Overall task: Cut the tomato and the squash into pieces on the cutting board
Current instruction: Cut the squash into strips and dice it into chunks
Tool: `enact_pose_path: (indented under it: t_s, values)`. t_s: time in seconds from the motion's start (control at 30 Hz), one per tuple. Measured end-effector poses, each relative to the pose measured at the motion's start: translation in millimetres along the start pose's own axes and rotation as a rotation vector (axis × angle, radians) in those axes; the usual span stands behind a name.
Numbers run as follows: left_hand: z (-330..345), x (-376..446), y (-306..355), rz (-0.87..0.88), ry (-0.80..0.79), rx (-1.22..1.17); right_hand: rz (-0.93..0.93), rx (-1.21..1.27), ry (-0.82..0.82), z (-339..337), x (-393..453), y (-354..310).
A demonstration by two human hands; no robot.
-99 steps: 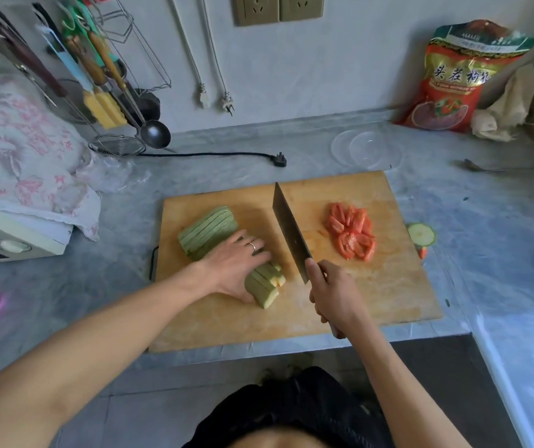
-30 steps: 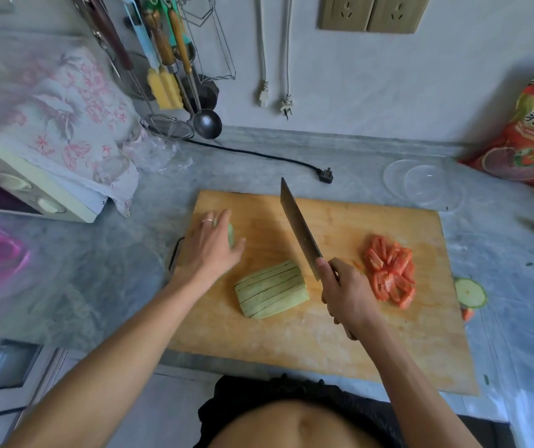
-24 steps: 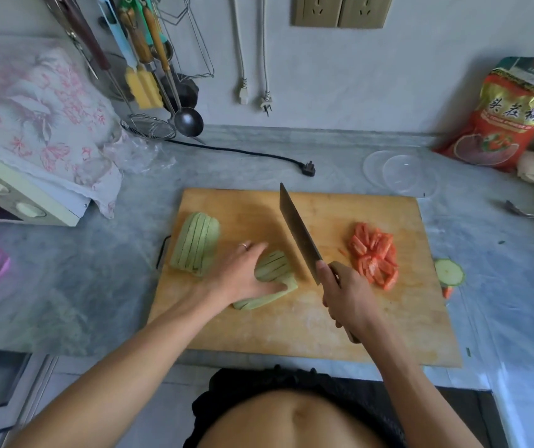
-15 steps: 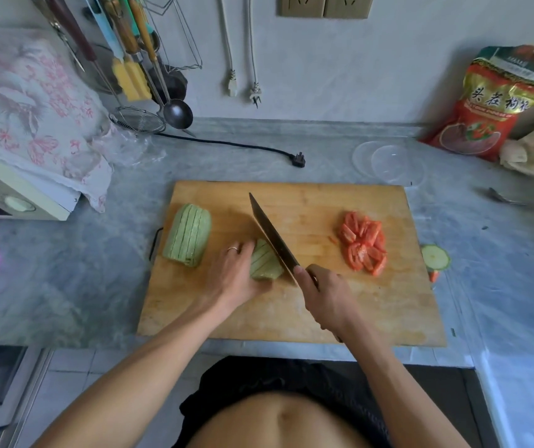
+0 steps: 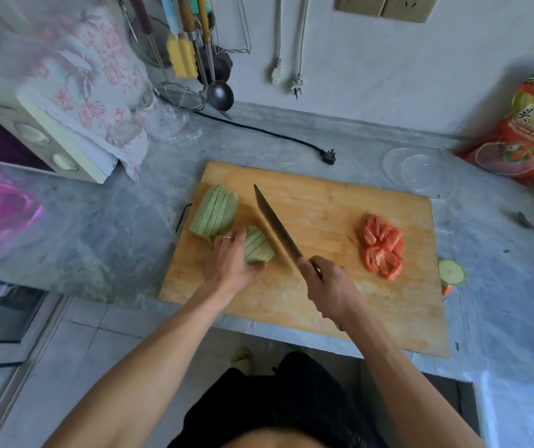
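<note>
A wooden cutting board (image 5: 324, 292) lies on the grey counter. Two pale green stacks of sliced squash sit at its left: a larger stack (image 5: 214, 211) at the far left edge and a smaller stack (image 5: 259, 245) beside it. My left hand (image 5: 228, 263) holds the smaller stack, with fingers curled over its near side. My right hand (image 5: 330, 287) grips the handle of a cleaver (image 5: 275, 226), whose blade stands just to the right of the smaller stack. Red tomato pieces (image 5: 382, 247) lie in a pile at the board's right.
A squash end slice (image 5: 451, 271) lies off the board's right edge. Clear plastic lids (image 5: 421, 171), a red bag (image 5: 524, 130) and a spoon (image 5: 530, 223) are at the back right. A cloth-covered appliance (image 5: 49, 124), hanging utensils (image 5: 191, 53) and a black plug (image 5: 328, 155) stand behind.
My left hand moved one squash stack to the board's left edge, then came back onto the smaller stack. The cleaver has come down and left, close beside that stack.
</note>
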State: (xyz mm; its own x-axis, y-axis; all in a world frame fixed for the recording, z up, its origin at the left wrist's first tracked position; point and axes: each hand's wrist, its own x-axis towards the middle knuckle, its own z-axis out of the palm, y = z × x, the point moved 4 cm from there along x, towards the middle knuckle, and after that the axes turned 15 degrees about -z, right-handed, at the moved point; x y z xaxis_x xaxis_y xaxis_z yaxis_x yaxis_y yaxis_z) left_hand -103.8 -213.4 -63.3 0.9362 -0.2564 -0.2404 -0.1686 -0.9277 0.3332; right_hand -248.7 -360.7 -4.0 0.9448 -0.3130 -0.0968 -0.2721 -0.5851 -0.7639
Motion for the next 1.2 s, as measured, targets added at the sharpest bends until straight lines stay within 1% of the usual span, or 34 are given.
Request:
enact_pose_path:
  t_s: [0.07,0.13,0.3,0.37,0.53,0.6,0.63,0.7,0.77,0.83,0.93,1.03,1.2]
  values:
    - [1.0,-2.6,0.3,-0.006,0.012,-0.025,-0.019,0.005,-0.023,-1.7,2.8,1.1]
    - [4.2,-0.6,5.0,0.031,0.024,-0.012,-0.054,-0.001,-0.04,-3.7,6.6,4.6]
    - [14.1,-3.8,27.7,0.077,0.129,0.169,-0.159,0.006,-0.131,-9.5,14.6,18.9]
    - [17.2,-4.2,29.8,0.075,0.175,0.229,-0.177,0.022,-0.167,-8.9,17.3,23.4]
    - [21.6,-2.3,33.8,0.027,0.18,0.242,-0.206,0.026,-0.22,-11.4,29.0,26.7]
    - [23.0,-1.7,31.9,-0.001,0.195,0.2,-0.232,0.012,-0.21,-14.3,31.9,27.1]
    - [24.0,-2.3,29.3,0.003,0.208,0.139,-0.243,0.005,-0.202,-16.0,31.8,27.7]
    - [25.3,-3.5,23.2,0.061,0.225,-0.048,-0.279,-0.003,-0.189,-20.6,29.3,28.5]
    - [25.6,-4.6,16.3,0.148,0.261,-0.154,-0.326,0.002,-0.183,-25.8,25.6,24.9]
    - [24.0,-6.9,13.3,0.184,0.289,-0.166,-0.35,0.001,-0.185,-30.0,22.1,20.3]
    - [22.3,-5.4,12.1,0.179,0.31,-0.158,-0.344,0.026,-0.176,-32.7,18.6,15.8]
    - [23.7,-4.6,9.8,0.215,0.333,-0.157,-0.339,0.047,-0.171,-36.8,15.7,11.2]
    - [34.9,-6.1,5.8,0.199,0.312,-0.196,-0.315,0.053,-0.178,-42.7,16.4,7.7]
